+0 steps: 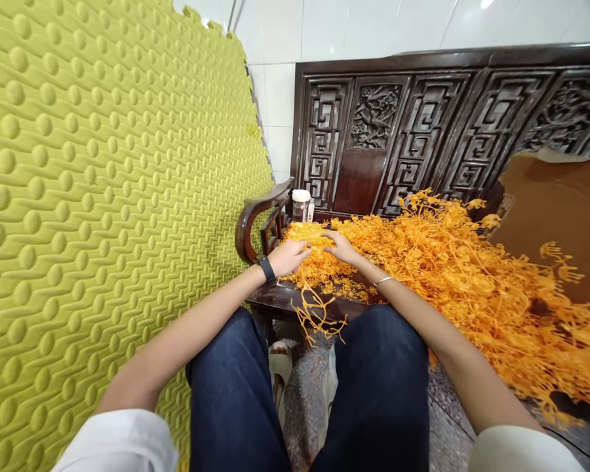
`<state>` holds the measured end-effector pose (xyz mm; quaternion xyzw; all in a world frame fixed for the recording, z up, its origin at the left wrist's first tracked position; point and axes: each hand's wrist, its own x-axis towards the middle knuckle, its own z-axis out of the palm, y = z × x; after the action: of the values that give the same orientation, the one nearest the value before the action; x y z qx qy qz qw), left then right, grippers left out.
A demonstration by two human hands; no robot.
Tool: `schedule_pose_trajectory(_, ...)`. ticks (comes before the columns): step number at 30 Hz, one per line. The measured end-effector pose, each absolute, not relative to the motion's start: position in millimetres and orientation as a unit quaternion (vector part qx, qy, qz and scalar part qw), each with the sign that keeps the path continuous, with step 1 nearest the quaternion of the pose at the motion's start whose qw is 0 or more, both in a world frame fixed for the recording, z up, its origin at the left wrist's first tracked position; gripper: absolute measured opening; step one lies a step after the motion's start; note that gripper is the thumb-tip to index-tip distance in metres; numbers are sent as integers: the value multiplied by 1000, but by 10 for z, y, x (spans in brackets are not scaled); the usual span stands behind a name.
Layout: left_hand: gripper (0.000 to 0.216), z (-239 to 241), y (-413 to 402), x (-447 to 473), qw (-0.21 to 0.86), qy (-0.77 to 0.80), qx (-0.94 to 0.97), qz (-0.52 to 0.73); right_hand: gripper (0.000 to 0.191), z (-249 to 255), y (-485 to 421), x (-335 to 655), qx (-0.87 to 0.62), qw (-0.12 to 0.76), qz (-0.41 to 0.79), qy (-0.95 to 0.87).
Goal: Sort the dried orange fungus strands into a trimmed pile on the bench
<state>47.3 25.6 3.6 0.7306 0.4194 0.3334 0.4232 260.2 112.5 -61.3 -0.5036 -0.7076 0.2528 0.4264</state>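
Observation:
A bunch of orange artificial plant sprigs (311,231) lies at the left end of a dark wooden bench, with loose thin stems (317,314) hanging over the front edge. My left hand (289,257), below a black wristband, rests at the left side of this bunch; its fingers are apart, their tips partly lost among the sprigs. From the right, my right hand (341,248) reaches onto the same bunch with fingers stretched and thumb spread. A gap with orange sprigs in it separates the two hands.
A large heap of orange sprigs (452,282) covers the bench to the right, before brown cardboard (555,216). A white-lidded clear jar (301,204) stands behind the bunch, near the curved armrest (248,226). Yellow-green foam matting (128,183) rises on the left.

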Motion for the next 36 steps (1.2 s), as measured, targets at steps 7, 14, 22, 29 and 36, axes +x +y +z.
schedule_pose_trajectory(7, 20, 28, 269, 298, 359, 407, 801, 252, 51, -194, 490, 2306, -370, 441, 441, -689)
schedule_pose_trajectory(14, 35, -15, 323, 187, 330, 397, 837, 180, 39, -147, 216, 2197, -368, 443, 437, -691)
schedule_pose_trajectory(22, 73, -12, 294, 134, 269, 360, 853, 265, 31, -99, 98, 2138, -354, 428, 452, -698)
schedule_pose_trajectory(29, 31, 71, 317, 48, 192, 311, 846, 388, 30, -88, 45, 2104, -355, 416, 464, -697)
schedule_pose_trajectory(36, 26, 65, 254, 19, 156, 327, 840, 404, 28, -34, -53, 2025, -332, 378, 426, -752)
